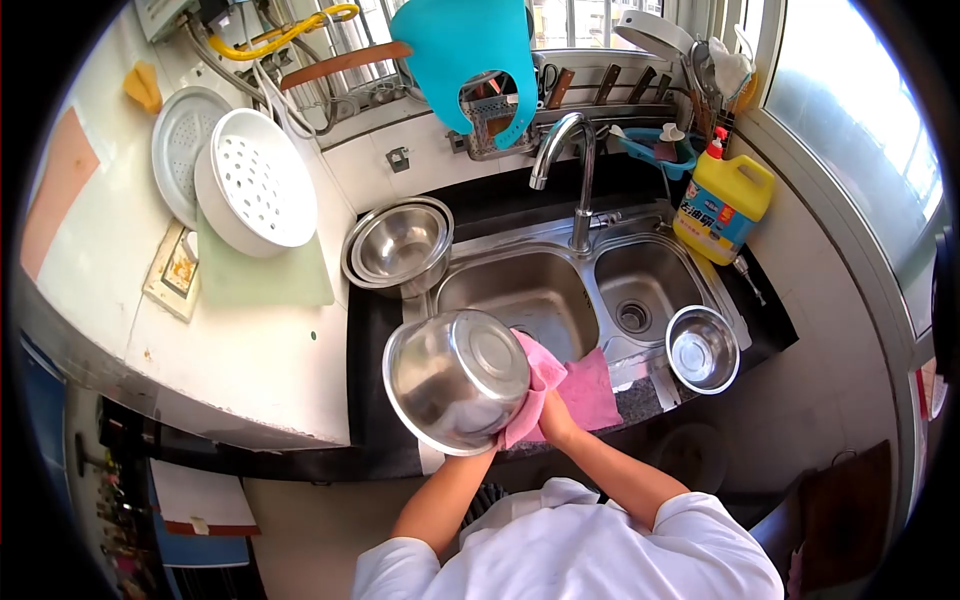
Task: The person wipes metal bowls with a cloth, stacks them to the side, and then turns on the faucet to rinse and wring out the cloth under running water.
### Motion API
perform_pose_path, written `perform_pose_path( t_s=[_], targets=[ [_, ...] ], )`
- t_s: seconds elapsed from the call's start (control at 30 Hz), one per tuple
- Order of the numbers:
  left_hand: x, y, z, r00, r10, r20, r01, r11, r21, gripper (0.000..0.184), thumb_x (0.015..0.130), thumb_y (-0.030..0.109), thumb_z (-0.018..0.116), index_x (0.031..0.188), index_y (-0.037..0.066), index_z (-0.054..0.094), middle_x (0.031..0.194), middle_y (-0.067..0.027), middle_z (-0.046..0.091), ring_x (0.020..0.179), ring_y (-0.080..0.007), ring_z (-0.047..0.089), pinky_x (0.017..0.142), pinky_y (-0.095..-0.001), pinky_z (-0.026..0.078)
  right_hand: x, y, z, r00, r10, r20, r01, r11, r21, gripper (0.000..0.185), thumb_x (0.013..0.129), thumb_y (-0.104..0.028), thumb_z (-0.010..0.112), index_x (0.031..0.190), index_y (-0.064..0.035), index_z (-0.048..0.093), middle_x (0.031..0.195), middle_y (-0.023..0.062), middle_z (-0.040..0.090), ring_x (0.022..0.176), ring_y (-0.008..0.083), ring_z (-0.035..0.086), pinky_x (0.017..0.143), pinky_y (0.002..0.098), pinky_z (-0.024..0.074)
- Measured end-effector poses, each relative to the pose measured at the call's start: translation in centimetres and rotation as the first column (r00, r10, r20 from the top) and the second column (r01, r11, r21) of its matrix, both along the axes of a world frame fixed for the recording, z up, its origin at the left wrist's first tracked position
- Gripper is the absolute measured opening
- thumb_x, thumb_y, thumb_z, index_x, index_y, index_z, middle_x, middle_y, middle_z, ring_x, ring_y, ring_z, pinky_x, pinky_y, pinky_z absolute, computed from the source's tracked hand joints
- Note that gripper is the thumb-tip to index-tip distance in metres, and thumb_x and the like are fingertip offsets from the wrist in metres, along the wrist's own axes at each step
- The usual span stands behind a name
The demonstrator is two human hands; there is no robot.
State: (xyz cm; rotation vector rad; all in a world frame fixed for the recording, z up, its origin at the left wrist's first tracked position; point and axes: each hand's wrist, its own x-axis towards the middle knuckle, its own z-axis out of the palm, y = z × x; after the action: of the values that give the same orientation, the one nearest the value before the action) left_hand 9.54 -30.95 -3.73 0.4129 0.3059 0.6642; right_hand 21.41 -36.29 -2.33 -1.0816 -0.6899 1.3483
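Note:
A large steel bowl (450, 385) is tilted above the counter's front edge, its outside and base facing up. My left wrist (478, 468) reaches the bowl's lower rim, and the bowl hides the fingers of my left hand. My right hand (553, 416) is closed on a pink cloth (540, 372), which lies against the bowl's right side. Beside it, a second pink cloth (592, 392) lies over the sink's front edge.
Nested steel bowls (402, 243) sit left of the double sink (530, 290) with its faucet (583, 190). A small steel bowl (703, 348) rests at the right front, below a yellow bottle (722, 210). Knives (605, 84) stand along the back; a white colander (257, 182) hangs left.

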Motion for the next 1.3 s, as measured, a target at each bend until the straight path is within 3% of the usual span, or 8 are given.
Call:
perform_pose_path(
  t_s=[0.27, 0.37, 0.5, 0.67, 0.9, 1.03, 1.2, 1.3],
  targets=[
    [0.8, -0.6, -0.1, 0.99, -0.072, 0.121, 0.08, 0.995, -0.056, 0.034, 0.084, 0.039, 0.053, 0.103, 0.01, 0.053, 0.08, -0.0048, 0.054, 0.052, -0.0117, 0.045, 0.048, -0.0231, 0.032, -2.4, -1.5, 2.1, 0.894, -0.187, 0.408, 0.002, 0.911, 0.413, 0.065, 0.086, -0.025, 0.057, 0.136, 0.0036, 0.026, 0.137, 0.0196, 0.033, 0.129, 0.0288, 0.032, 0.104, 0.0359, 0.027],
    [1.0, -1.6, -0.4, 0.984, -0.084, 0.156, 0.096, 0.993, -0.073, 0.035, 0.084, 0.039, 0.053, 0.103, 0.01, 0.052, 0.08, -0.005, 0.053, 0.053, -0.012, 0.045, 0.049, -0.0232, 0.033, -2.3, -1.1, 3.6, 0.542, -0.451, 0.709, -0.145, 0.781, 0.607, 0.065, 0.075, -0.02, 0.063, 0.132, -0.0015, 0.038, 0.138, 0.0277, 0.029, 0.129, 0.0433, 0.027, 0.105, 0.0455, 0.0241],
    [1.2, -2.5, -0.7, 0.979, -0.083, 0.188, 0.1, 0.991, -0.085, 0.036, 0.083, 0.04, 0.053, 0.103, 0.01, 0.052, 0.08, -0.0053, 0.053, 0.054, -0.0123, 0.046, 0.05, -0.0234, 0.033, -2.3, -0.9, 7.1, 0.181, -0.539, 0.823, -0.475, 0.684, 0.553, 0.049, 0.069, -0.029, 0.063, 0.116, -0.015, 0.058, 0.133, 0.0151, 0.043, 0.126, 0.0347, 0.037, 0.104, 0.0471, 0.0262],
    [2.0, -3.0, -0.7, 0.971, -0.1, 0.218, 0.124, 0.987, -0.103, 0.037, 0.083, 0.04, 0.054, 0.103, 0.009, 0.052, 0.08, -0.0057, 0.052, 0.055, -0.0127, 0.046, 0.052, -0.0236, 0.034, -1.1, 1.8, 10.5, 0.244, -0.477, 0.844, -0.541, 0.656, 0.527, 0.047, 0.066, -0.022, 0.064, 0.112, -0.0119, 0.059, 0.127, 0.0123, 0.048, 0.122, 0.0302, 0.043, 0.104, 0.05, 0.0274],
    [2.0, -3.9, -1.0, 0.95, -0.101, 0.296, 0.14, 0.984, -0.111, 0.039, 0.082, 0.042, 0.054, 0.102, 0.009, 0.051, 0.08, -0.0061, 0.051, 0.057, -0.0132, 0.047, 0.055, -0.0239, 0.034, 2.3, 4.9, 8.9, 0.725, 0.041, 0.688, -0.331, 0.896, 0.295, 0.038, 0.089, -0.036, 0.047, 0.112, -0.0076, 0.058, 0.119, 0.0139, 0.054, 0.113, 0.0311, 0.048, 0.107, 0.0476, 0.0201],
    [0.7, -3.5, -0.6, 0.919, -0.1, 0.382, 0.144, 0.986, -0.088, 0.04, 0.081, 0.042, 0.054, 0.102, 0.008, 0.051, 0.08, -0.0064, 0.05, 0.058, -0.0135, 0.047, 0.056, -0.024, 0.035, 4.1, 4.7, 5.4, 0.769, 0.075, 0.634, -0.201, 0.971, 0.13, 0.04, 0.089, -0.037, 0.046, 0.113, -0.0066, 0.057, 0.119, 0.0144, 0.054, 0.113, 0.0315, 0.048, 0.108, 0.0456, 0.0196],
    [-0.8, -1.3, -1.6, 0.89, -0.1, 0.444, 0.141, 0.988, -0.061, 0.046, 0.077, 0.048, 0.056, 0.098, 0.007, 0.051, 0.075, -0.0058, 0.045, 0.055, -0.0138, 0.043, 0.056, -0.0237, 0.031, 7.1, 3.5, -1.6, 0.475, -0.102, 0.874, -0.085, 0.983, 0.161, 0.038, 0.09, -0.032, 0.047, 0.117, -0.0059, 0.053, 0.097, 0.0164, 0.062, 0.09, 0.0302, 0.059, 0.095, 0.0369, 0.0378],
    [-0.9, -1.3, -2.1, 0.929, -0.054, 0.365, 0.102, 0.988, -0.115, 0.047, 0.079, 0.047, 0.052, 0.096, 0.003, 0.05, 0.076, -0.0046, 0.045, 0.054, -0.0128, 0.042, 0.055, -0.0232, 0.031, 6.7, 2.6, 2.9, 0.798, -0.182, 0.575, 0.205, 0.978, 0.025, 0.037, 0.088, -0.019, 0.049, 0.122, -0.0048, 0.049, 0.091, 0.0143, 0.06, 0.082, 0.0218, 0.058, 0.083, 0.0291, 0.0411]
  ],
)
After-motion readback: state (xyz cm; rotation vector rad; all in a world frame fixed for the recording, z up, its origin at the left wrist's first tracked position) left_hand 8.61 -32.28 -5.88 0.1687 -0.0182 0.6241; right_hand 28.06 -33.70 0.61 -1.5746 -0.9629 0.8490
